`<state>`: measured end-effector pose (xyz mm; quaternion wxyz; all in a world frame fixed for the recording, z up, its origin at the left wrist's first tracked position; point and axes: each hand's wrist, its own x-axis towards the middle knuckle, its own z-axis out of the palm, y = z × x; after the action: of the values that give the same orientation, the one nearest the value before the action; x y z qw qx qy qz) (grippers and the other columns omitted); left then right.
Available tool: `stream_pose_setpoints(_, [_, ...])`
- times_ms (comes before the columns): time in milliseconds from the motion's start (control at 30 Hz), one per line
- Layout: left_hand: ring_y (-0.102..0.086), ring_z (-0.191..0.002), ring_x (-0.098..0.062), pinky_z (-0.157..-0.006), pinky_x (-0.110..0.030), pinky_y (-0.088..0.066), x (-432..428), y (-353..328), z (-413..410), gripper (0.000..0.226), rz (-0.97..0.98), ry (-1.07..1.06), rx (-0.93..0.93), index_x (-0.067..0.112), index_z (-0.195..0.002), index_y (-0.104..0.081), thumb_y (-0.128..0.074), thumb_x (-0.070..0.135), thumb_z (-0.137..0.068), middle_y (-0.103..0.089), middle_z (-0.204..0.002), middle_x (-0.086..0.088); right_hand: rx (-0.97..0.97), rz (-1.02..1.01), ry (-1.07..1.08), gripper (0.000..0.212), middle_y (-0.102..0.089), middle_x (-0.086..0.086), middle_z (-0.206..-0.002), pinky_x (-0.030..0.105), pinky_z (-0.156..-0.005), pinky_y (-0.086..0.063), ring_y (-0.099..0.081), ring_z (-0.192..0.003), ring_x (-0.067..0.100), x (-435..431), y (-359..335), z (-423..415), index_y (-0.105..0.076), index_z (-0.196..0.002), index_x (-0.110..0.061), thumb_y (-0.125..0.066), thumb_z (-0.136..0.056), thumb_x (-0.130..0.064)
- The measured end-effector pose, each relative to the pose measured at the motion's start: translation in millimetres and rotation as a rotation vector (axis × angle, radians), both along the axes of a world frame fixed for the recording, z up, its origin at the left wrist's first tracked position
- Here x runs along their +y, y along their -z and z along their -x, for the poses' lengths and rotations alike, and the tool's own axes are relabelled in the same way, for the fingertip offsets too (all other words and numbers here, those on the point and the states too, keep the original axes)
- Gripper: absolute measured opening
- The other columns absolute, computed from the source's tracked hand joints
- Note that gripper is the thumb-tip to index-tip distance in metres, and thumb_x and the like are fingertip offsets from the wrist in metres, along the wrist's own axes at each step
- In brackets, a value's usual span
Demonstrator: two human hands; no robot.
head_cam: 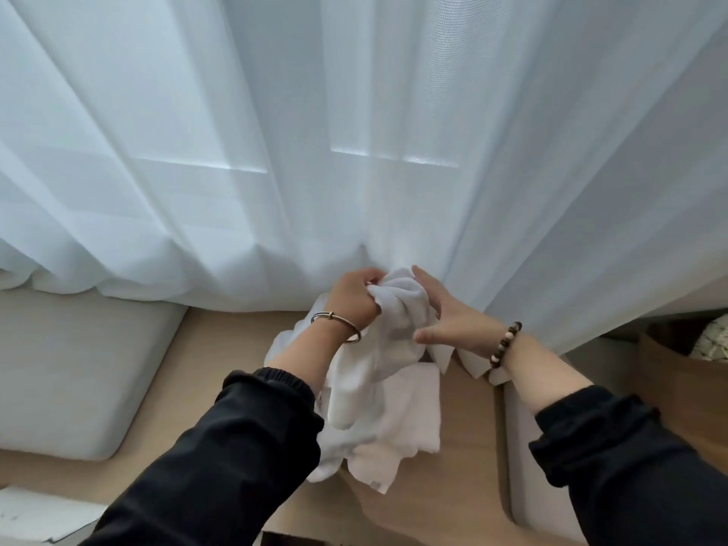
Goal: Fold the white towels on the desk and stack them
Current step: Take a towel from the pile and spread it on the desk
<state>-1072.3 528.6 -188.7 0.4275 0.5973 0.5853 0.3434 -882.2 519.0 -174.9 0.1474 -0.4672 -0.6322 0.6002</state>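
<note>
A crumpled white towel [378, 348] hangs in the air above the wooden desk [453, 502]. My left hand [352, 299] grips its top edge with curled fingers. My right hand [441, 321] touches the towel's right side, with the thumb stretched out and the fingers behind the bunched cloth. Under the hanging towel lies a loose pile of white towels [394, 435] on the desk, partly hidden by my left forearm.
A sheer white curtain [354, 132] hangs right behind the towels and touches the desk's back edge. A pale cushion [78, 372] lies to the left, another pale cushion [524, 459] to the right. A brown box [677, 388] stands at far right.
</note>
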Motion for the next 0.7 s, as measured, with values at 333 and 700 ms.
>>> stream_pose_setpoints(333, [-0.065,-0.086,-0.004,-0.075,-0.020,-0.052,-12,-46,-30,0.035,0.050,0.178,-0.316,0.029,-0.096,-0.069,-0.063,0.005,-0.071,-0.072,-0.090,0.009,-0.106,-0.414,0.428,0.025,-0.067,-0.011,-0.091,0.031,-0.082,-0.053,-0.064,-0.094,0.014,-5,-28,-15,-0.062,-0.084,-0.035,-0.079,-0.071,-0.022])
stream_pose_setpoints(700, [-0.022,-0.140,-0.007,-0.113,-0.028,-0.024,-27,-43,-82,0.106,0.088,0.398,0.008,0.028,-0.150,-0.014,-0.074,0.045,-0.065,-0.023,-0.154,0.009,-0.048,-0.463,0.747,0.019,-0.068,-0.016,-0.084,0.019,-0.068,-0.051,-0.062,-0.079,-0.001,-26,-63,-83,-0.067,-0.084,-0.031,-0.072,-0.069,-0.021])
